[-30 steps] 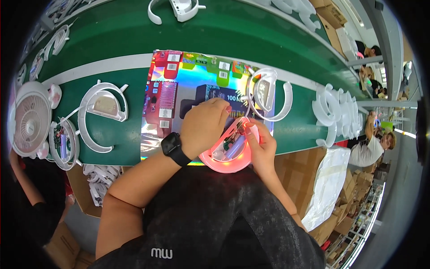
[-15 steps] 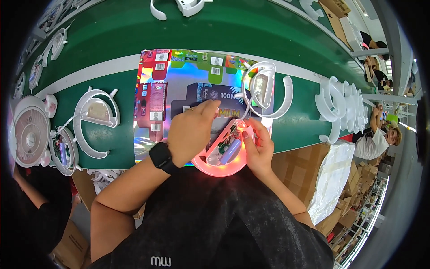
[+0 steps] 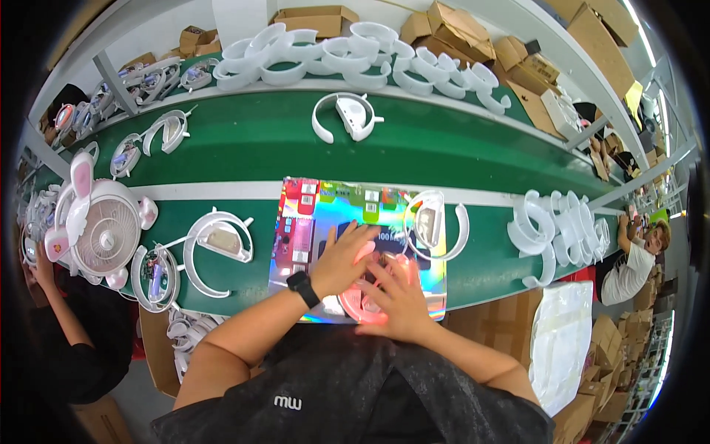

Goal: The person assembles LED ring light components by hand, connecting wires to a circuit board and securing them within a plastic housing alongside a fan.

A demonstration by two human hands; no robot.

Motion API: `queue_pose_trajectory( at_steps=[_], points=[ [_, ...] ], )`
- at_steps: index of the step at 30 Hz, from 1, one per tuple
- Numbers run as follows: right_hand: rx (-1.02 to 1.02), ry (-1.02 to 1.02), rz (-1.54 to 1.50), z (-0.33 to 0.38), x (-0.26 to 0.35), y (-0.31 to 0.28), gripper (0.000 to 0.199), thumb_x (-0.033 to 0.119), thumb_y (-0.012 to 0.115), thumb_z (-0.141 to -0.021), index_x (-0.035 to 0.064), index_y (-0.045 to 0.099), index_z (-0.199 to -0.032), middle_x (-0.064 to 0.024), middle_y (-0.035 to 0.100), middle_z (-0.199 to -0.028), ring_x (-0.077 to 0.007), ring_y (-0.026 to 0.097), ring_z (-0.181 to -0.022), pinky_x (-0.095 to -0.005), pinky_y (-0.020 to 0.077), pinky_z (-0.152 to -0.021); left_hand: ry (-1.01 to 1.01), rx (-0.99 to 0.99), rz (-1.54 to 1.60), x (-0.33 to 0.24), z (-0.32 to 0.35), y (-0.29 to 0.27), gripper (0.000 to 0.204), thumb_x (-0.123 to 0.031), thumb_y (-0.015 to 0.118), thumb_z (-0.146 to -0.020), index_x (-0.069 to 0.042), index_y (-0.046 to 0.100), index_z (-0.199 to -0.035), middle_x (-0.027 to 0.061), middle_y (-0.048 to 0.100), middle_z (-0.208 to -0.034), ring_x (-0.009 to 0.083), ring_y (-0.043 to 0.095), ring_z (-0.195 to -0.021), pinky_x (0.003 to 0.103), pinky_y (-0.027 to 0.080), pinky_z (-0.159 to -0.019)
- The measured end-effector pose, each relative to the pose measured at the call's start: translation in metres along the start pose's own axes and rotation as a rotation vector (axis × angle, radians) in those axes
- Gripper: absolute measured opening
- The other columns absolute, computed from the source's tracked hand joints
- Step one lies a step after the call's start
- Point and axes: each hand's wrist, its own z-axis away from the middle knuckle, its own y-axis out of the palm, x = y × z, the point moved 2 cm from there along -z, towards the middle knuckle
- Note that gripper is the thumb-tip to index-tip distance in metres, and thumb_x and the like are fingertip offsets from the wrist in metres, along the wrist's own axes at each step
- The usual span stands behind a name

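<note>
A round lamp housing (image 3: 356, 305) glows pinkish red on the printed cardboard sheet in front of me, mostly covered by my hands. My left hand (image 3: 345, 260), with a black watch at the wrist, is over its upper left side, fingers stretched out. Spread fingers of my right hand (image 3: 399, 302) lie across its right side. The electronics inside are hidden. Just beyond, a white C-shaped ring part (image 3: 460, 235) is attached to a round frame with a pale panel (image 3: 427, 222), which rests on the sheet (image 3: 294, 255).
To the left stand a white rabbit-eared fan (image 3: 107, 238), an open circuit housing (image 3: 155, 280) and another white ring (image 3: 194, 259). Stacked translucent rings (image 3: 569, 229) are at the right. One white part (image 3: 353, 117) lies on the green belt (image 3: 259, 144). A co-worker (image 3: 625, 270) sits far right.
The view has tilted up, showing more of the bench's far side. My right hand has gone from gripping the glowing housing's edge to spreading over it; my left fingers have straightened.
</note>
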Motion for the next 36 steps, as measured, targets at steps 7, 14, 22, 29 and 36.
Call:
queue_pose_trajectory(
  at_steps=[7,14,22,29,36],
  points=[
    [-0.004,0.057,0.123,-0.022,-0.032,0.012,0.093,0.062,0.081,-0.064,0.0195,0.054,-0.141,-0.0200,0.034,-0.157,-0.0464,0.030,-0.144,-0.0729,0.0157,-0.112,-0.203,0.096,0.352,0.036,-0.010,0.006,0.053,-0.033,0.037,-0.107,-0.014,0.032,-0.156,0.0150,0.040,-0.157,0.0316,0.028,-0.151,0.055,0.006,-0.122],
    [-0.219,0.277,0.286,-0.069,-0.199,-0.020,0.081,0.050,0.078,-0.076,0.0145,0.050,-0.144,-0.0241,0.037,-0.153,-0.0423,0.035,-0.143,-0.0697,0.0239,-0.110,0.032,-0.021,-0.181,0.016,0.005,0.010,0.059,-0.045,0.049,-0.101,-0.010,0.044,-0.149,0.0220,0.037,-0.157,0.0388,0.026,-0.149,0.055,0.013,-0.121],
    [-0.374,0.085,0.305,-0.247,-0.180,0.033,0.067,0.046,0.076,-0.080,0.0022,0.058,-0.128,-0.0217,0.055,-0.135,-0.0362,0.045,-0.133,-0.0532,0.0371,-0.107,0.051,0.028,-0.219,0.013,0.009,0.009,0.056,-0.049,0.050,-0.100,-0.010,0.056,-0.140,0.0207,0.041,-0.154,0.0382,0.027,-0.149,0.058,0.012,-0.121],
    [-0.127,0.500,0.197,-0.317,-0.192,0.099,0.031,0.035,0.074,-0.082,0.0068,0.072,-0.094,-0.0128,0.071,-0.101,-0.0356,0.069,-0.094,-0.0505,0.0521,-0.084,0.024,0.019,-0.096,0.019,0.008,0.008,0.044,-0.041,0.058,-0.097,-0.008,0.067,-0.126,0.0183,0.049,-0.149,0.0372,0.032,-0.147,0.058,0.016,-0.120],
    [-0.407,0.386,-1.336,-0.216,-0.267,-0.001,0.022,0.019,0.070,-0.091,0.0005,0.068,-0.102,-0.0053,0.069,-0.086,-0.0160,0.063,-0.070,-0.0316,0.0501,-0.066,0.080,-0.019,-0.071,0.021,0.001,0.009,0.040,-0.039,0.061,-0.096,-0.008,0.069,-0.119,0.0170,0.053,-0.144,0.0361,0.035,-0.145,0.058,0.019,-0.119]
  ],
)
